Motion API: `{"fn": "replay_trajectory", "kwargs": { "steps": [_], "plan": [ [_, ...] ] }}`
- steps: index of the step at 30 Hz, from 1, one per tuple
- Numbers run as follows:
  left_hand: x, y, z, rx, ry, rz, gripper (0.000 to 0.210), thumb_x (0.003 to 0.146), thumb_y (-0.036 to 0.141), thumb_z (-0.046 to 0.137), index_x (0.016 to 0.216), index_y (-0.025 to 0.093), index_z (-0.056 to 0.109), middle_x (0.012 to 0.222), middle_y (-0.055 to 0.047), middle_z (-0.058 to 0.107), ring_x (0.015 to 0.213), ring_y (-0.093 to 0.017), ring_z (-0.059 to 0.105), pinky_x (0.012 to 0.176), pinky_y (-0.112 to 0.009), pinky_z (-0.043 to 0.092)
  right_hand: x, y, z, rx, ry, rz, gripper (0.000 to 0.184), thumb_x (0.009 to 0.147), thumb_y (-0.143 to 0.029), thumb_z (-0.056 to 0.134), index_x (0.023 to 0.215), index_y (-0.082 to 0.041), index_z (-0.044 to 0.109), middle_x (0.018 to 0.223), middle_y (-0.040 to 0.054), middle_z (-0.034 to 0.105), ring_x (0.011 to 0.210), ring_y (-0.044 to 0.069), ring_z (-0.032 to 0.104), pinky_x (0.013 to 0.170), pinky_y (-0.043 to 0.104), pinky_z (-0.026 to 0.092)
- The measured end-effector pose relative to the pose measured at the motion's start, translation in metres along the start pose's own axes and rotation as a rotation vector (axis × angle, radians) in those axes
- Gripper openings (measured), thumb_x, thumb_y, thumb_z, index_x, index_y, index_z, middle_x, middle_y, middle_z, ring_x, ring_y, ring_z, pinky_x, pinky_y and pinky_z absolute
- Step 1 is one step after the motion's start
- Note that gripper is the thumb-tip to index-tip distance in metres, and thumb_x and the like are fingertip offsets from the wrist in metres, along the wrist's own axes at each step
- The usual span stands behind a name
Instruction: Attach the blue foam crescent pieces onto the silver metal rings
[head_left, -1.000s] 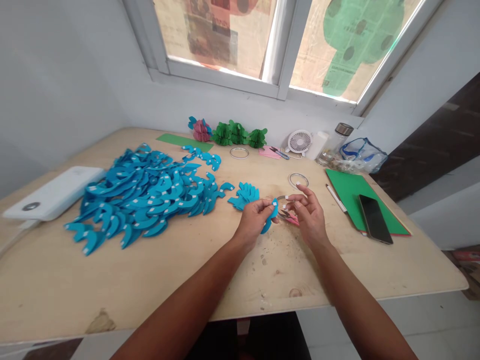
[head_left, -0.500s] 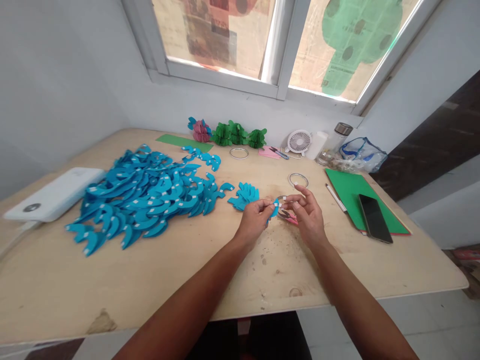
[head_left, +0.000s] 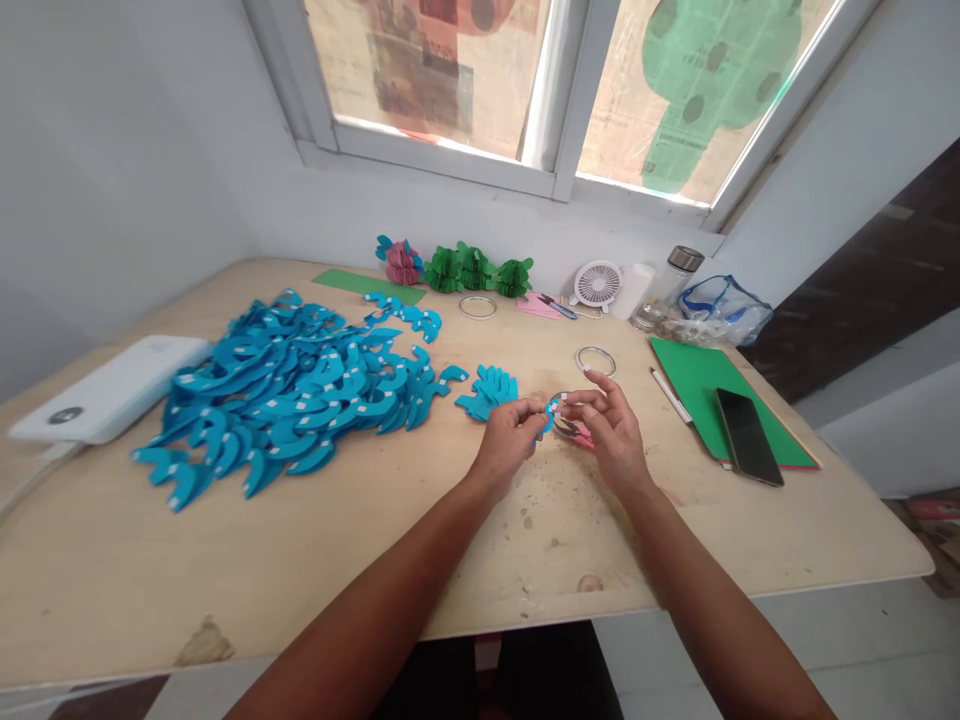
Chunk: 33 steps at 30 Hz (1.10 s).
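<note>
Head view: left hand (head_left: 510,440) pinches a blue paper piece (head_left: 548,419) between thumb and forefinger, held up off the worktop (head_left: 420,530), just right of a small blue stack (head_left: 489,393). Right hand (head_left: 620,445) is at the piece's right side, thumb and one finger close together near a small white square (head_left: 553,408) on it, another finger raised clear. Can't tell whether the right fingertips grip anything; too small.

Looks like fine fingertip work on that white square. To do it well: pinch the piece close beside the square so the paper backs it up, leave the square itself uncovered, and let the right fingertips work at its edge with light, flat pressure. Pulling hard would probably crease or tear the paper. Wrists low and steady should help.

Snags: pink-handled snips (head_left: 576,434) lie just under the right fingers, so the piece is best held above them. Big blue pile (head_left: 300,385) on the left, well apart from the hands; loose pieces could mix if the left arm sweeps across.
</note>
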<state>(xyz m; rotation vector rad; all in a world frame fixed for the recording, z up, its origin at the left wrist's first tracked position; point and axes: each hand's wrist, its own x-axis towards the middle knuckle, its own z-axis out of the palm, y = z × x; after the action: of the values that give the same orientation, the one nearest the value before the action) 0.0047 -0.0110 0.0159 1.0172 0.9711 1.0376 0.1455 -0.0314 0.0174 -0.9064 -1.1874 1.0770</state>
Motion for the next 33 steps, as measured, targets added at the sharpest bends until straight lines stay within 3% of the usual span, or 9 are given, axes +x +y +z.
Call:
{"fn": "replay_trajectory", "kwargs": {
  "steps": [7,21,28,33],
  "plan": [
    [0.0025,-0.0032,-0.0011,0.058,0.032,0.095,0.019,0.066,0.033,0.060,0.065,0.015,0.062,0.047,0.005,0.042,0.044,-0.007,0.034,0.043,-0.020,0.025,0.0006,0.0018,-0.0012,0.012,-0.001,0.007,0.042,0.079,-0.029,0.059,0.119,-0.026,0.045,0.096,0.0040,0.063,0.084,0.018,0.065,0.085,0.038,0.048],
    [0.0047,-0.0059,-0.0038,0.104,0.097,0.102,0.023,0.068,0.034,0.058,0.056,0.015,0.053,0.044,0.007,0.035,0.040,-0.005,0.028,0.041,-0.020,0.023,0.0003,0.0006,0.0004,0.001,0.039,0.018,0.045,0.078,-0.032,0.060,0.120,-0.025,0.045,0.095,0.0043,0.065,0.083,0.018,0.065,0.083,0.039,0.049],
    [0.0033,-0.0055,-0.0022,0.059,0.136,0.082,0.024,0.071,0.035,0.054,0.063,0.014,0.059,0.050,0.003,0.043,0.045,-0.007,0.035,0.041,-0.019,0.024,0.0001,-0.0003,0.0009,0.011,0.018,0.001,0.042,0.079,-0.031,0.058,0.119,-0.026,0.045,0.094,0.0033,0.064,0.083,0.018,0.065,0.084,0.038,0.048],
    [0.0033,-0.0075,0.0010,0.046,0.142,0.122,0.023,0.070,0.031,0.057,0.081,0.015,0.067,0.054,0.002,0.050,0.049,-0.008,0.039,0.044,-0.019,0.028,-0.0014,-0.0025,0.0024,0.001,-0.018,0.001,0.045,0.079,-0.034,0.058,0.121,-0.027,0.043,0.097,0.0047,0.063,0.085,0.019,0.065,0.085,0.041,0.048]
  ]
}}
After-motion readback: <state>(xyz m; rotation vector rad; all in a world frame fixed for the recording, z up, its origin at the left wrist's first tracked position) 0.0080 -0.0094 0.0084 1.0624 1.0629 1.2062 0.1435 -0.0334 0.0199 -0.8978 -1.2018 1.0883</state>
